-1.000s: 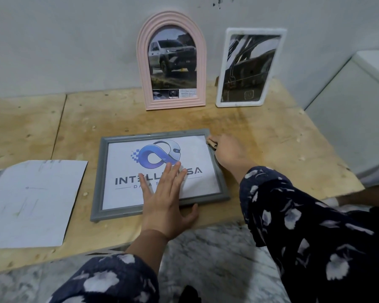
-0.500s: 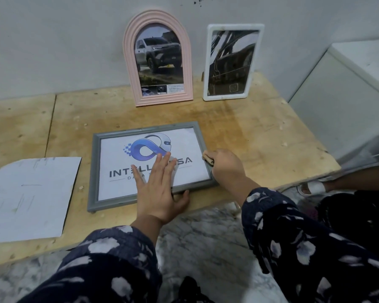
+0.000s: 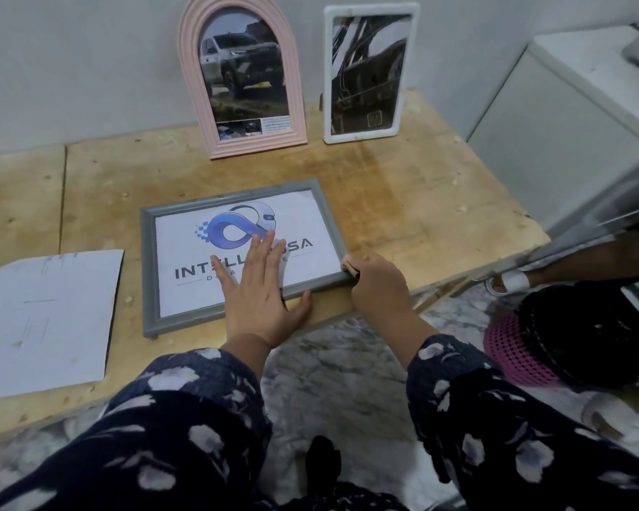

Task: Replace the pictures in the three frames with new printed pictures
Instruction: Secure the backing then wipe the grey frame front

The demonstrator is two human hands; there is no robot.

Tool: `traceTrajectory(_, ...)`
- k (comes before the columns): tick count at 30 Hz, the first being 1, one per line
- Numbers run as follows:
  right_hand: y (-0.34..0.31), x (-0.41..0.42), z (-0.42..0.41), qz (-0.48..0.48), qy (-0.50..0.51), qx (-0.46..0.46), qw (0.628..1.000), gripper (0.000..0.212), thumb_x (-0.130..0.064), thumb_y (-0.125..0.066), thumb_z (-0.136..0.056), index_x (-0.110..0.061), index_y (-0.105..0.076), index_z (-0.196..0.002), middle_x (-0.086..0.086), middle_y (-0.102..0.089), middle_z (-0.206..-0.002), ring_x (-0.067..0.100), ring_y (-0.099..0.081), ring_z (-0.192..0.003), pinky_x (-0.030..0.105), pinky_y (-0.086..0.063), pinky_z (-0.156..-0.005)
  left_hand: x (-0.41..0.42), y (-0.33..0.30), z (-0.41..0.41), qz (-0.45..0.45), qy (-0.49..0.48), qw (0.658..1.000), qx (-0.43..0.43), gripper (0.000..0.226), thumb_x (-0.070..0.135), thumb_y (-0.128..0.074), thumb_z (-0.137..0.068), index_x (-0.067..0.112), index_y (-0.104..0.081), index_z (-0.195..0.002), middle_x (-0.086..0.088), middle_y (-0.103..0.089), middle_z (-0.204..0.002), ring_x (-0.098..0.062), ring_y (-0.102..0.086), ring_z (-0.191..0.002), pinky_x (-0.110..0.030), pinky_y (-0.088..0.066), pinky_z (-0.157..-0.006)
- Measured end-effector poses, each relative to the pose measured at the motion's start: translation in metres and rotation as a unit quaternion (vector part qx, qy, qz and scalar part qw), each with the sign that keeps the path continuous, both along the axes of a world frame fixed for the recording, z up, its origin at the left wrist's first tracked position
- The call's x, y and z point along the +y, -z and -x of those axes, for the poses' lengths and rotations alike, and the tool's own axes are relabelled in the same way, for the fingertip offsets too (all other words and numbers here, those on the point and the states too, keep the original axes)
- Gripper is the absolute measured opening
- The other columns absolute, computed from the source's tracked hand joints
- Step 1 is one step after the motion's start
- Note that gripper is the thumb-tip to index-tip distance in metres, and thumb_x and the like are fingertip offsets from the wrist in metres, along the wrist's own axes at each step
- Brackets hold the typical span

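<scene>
Both hands work on the grey frame [image 3: 150, 274], which lies flat near the front edge of the wooden table [image 3: 414, 215]. Flat and spread, the left hand [image 3: 262, 293] presses straight fingers on the printed logo picture [image 3: 237, 248] inside that frame, its thumb touching the frame's near rail. At the frame's near right corner the right hand [image 3: 379, 285] curls round the rail, pinching a small tan object [image 3: 348, 268] (too small to identify) against it. Left of the grey frame, apart from it, lies a white sheet [image 3: 45, 319] with faint marks. Beyond the grey frame, against the wall, the pink arched frame [image 3: 189, 79] stands upright with a pickup truck photo, and just right of it stands the white rectangular frame [image 3: 362, 136], holding a dark picture.
</scene>
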State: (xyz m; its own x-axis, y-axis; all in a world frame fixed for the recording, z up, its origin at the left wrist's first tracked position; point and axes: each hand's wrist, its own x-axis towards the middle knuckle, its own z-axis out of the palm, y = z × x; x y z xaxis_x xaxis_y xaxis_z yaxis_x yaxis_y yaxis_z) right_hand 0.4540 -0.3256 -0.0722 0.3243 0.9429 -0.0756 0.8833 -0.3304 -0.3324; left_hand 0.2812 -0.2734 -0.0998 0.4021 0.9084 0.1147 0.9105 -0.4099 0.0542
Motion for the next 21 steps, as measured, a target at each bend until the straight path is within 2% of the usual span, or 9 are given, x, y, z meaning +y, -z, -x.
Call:
traceTrajectory(2,0.0,-0.007,0.009,0.011,0.037,0.002,0.999,0.044,0.002,-0.044,-0.082,-0.018,-0.06,-0.118,0.005,-0.045,-0.084,0.023,-0.043,-0.076,0.026,-0.028,-0.053,-0.001,0.0,0.001,0.004,0.007,1.0,-0.005,0.085,0.067,-0.034,-0.083,0.022,-0.016,-0.152,0.006,0.0,-0.162,-0.012,0.007,-0.149,-0.065,0.013,-0.109)
traceTrajectory(5,0.001,-0.008,0.023,0.014,0.096,0.023,0.995,0.049,0.0,-0.043,-0.088,-0.017,-0.053,-0.132,0.009,-0.056,-0.101,0.026,-0.052,-0.093,0.028,-0.037,-0.068,0.0,0.0,0.001,0.011,0.018,1.0,-0.022,0.084,0.064,-0.038,-0.083,0.021,-0.016,-0.152,0.007,-0.002,-0.162,-0.012,0.005,-0.149,-0.066,0.013,-0.109)
traceTrajectory(7,0.0,-0.006,0.029,0.009,0.119,0.027,0.992,0.047,-0.001,-0.043,-0.09,-0.017,-0.053,-0.133,0.011,-0.059,-0.107,0.027,-0.053,-0.098,0.03,-0.038,-0.07,0.002,-0.001,0.0,0.015,0.024,0.999,-0.023,0.083,0.063,-0.038,-0.084,0.022,-0.016,-0.152,0.007,-0.002,-0.162,-0.012,0.005,-0.149,-0.066,0.013,-0.108)
traceTrajectory(10,-0.003,-0.007,0.034,0.013,0.147,0.041,0.988,0.042,0.0,-0.042,-0.09,-0.018,-0.057,-0.126,0.008,-0.053,-0.091,0.026,-0.051,-0.083,0.03,-0.04,-0.063,0.002,-0.003,0.004,0.019,0.052,0.998,-0.038,0.081,0.064,-0.034,-0.085,0.021,-0.018,-0.151,0.005,-0.006,-0.162,-0.013,0.002,-0.149,-0.067,0.009,-0.108)
traceTrajectory(13,-0.005,-0.002,0.035,0.07,0.18,0.033,0.981,0.042,0.001,-0.043,-0.089,-0.021,-0.055,-0.122,0.004,-0.047,-0.084,0.023,-0.049,-0.076,0.03,-0.04,-0.059,-0.001,-0.007,0.023,0.023,0.074,0.994,-0.076,0.076,0.061,-0.036,-0.086,0.02,-0.024,-0.149,0.004,-0.012,-0.161,-0.014,-0.002,-0.149,-0.062,0.007,-0.113)
traceTrajectory(17,-0.008,0.001,0.042,0.092,0.176,0.031,0.98,0.045,0.001,-0.044,-0.088,-0.019,-0.054,-0.127,0.007,-0.056,-0.091,0.026,-0.056,-0.081,0.031,-0.046,-0.062,0.001,-0.012,0.079,0.012,0.031,0.994,-0.108,0.07,0.054,-0.036,-0.086,0.018,-0.031,-0.146,0.002,-0.017,-0.16,-0.016,-0.003,-0.149,-0.059,0.006,-0.116)
traceTrajectory(21,-0.008,0.002,0.05,0.071,0.189,0.009,0.979,0.043,-0.001,-0.041,-0.091,-0.016,-0.056,-0.129,0.013,-0.064,-0.107,0.031,-0.061,-0.095,0.031,-0.049,-0.07,0.008,-0.004,0.135,0.029,-0.046,0.991,-0.12,0.075,0.057,-0.025,-0.086,0.016,-0.025,-0.149,-0.005,-0.011,-0.16,-0.026,0.003,-0.149,-0.059,0.005,-0.115)
